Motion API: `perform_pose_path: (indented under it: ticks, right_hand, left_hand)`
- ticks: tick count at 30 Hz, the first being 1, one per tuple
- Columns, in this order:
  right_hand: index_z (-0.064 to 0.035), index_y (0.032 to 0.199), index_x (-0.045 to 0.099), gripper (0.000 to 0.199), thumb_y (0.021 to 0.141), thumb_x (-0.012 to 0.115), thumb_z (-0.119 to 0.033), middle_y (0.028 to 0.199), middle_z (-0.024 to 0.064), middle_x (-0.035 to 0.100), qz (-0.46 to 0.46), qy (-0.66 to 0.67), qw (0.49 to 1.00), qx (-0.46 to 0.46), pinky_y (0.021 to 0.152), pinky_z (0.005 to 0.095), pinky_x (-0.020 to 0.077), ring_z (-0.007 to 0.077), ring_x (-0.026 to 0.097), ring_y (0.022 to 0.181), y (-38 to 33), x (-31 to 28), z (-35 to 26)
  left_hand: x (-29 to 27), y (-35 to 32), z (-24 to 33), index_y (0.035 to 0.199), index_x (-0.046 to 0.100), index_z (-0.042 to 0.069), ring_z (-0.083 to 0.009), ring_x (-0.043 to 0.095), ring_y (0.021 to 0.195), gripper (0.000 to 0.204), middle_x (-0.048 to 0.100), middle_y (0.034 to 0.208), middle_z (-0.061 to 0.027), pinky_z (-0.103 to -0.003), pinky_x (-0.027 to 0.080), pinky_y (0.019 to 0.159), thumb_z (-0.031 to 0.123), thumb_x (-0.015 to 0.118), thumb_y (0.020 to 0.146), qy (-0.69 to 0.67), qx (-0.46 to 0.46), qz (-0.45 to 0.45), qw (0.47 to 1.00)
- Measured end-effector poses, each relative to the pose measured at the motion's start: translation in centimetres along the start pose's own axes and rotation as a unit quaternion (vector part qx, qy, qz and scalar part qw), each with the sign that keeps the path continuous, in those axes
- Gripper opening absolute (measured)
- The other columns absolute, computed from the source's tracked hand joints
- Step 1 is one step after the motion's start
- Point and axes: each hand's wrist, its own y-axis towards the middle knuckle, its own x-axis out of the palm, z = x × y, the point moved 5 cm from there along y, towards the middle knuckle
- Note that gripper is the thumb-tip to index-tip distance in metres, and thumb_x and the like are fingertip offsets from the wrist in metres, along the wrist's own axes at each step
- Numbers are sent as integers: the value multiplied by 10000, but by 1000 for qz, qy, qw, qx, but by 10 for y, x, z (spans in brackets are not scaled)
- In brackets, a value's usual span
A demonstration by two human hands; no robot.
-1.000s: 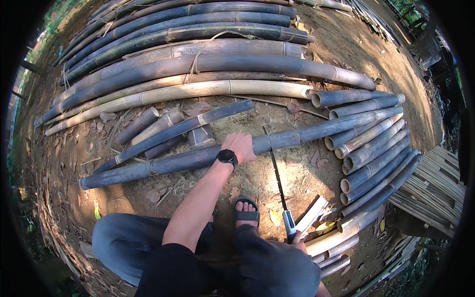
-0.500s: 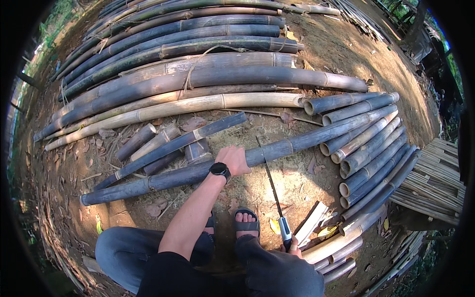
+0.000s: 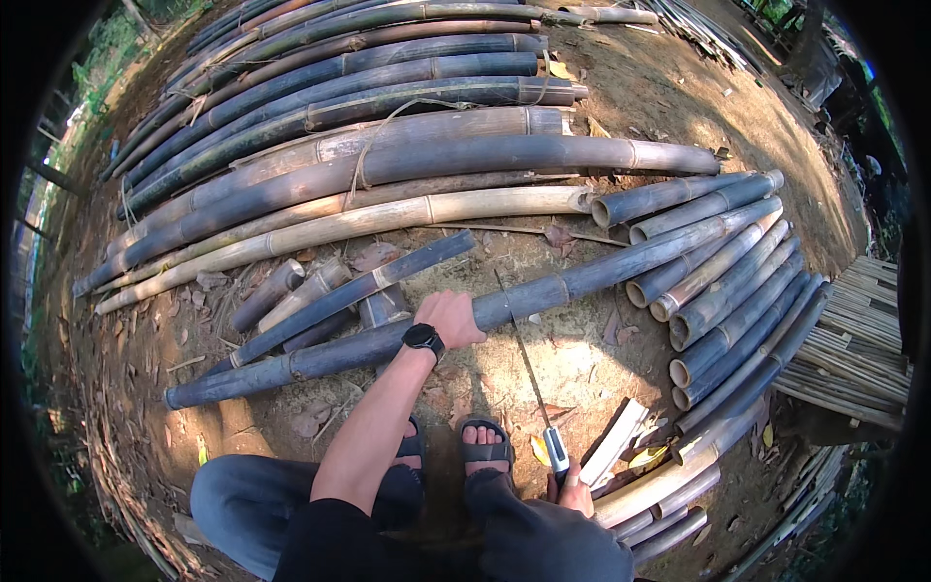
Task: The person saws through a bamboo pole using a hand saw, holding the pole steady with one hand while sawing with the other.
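Down by my right knee, my right hand [image 3: 576, 493] is closed around the handle of a long knife [image 3: 529, 371], its thin blade slanting up and away to touch the bamboo pole [image 3: 582, 281]. Between my knees my sandalled feet [image 3: 483, 444] rest on the dirt ground [image 3: 572, 359]. Farther out, my left hand [image 3: 454, 318] wraps over that same long dark pole, fingers curled on its top, beside the blade. Short cut bamboo pieces [image 3: 310, 291] lie just behind it. Beyond them, long bamboo trunks [image 3: 436, 155] are stacked side by side.
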Motion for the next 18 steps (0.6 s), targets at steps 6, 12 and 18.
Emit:
perform_pose_path:
  ticks: [6,12,18]
  right_hand:
    - [-9,1333,312,552,935,636,-213,752,272,654,-68,49,995,-54,547,552,515,477,649,652,30,-60,-32]
    - [-24,1326,315,547,938,636,-238,794,308,650,-71,23,997,-3,589,576,523,492,650,674,16,-20,-6]
    - [13,1300,328,509,956,608,-237,738,305,639,-51,28,998,-32,563,567,507,494,645,660,34,-21,-17]
  left_hand:
    - [6,-4,4,884,722,-15,-378,707,801,505,715,834,-234,-439,572,764,418,775,629,3,-24,45,999]
    - [2,1,4,873,726,-10,-381,706,797,492,714,831,-238,-441,572,760,408,771,617,-1,-10,12,1000]
    - [6,1,9,876,732,5,-378,708,801,473,716,836,-235,-438,574,762,399,763,616,9,-6,17,1000]
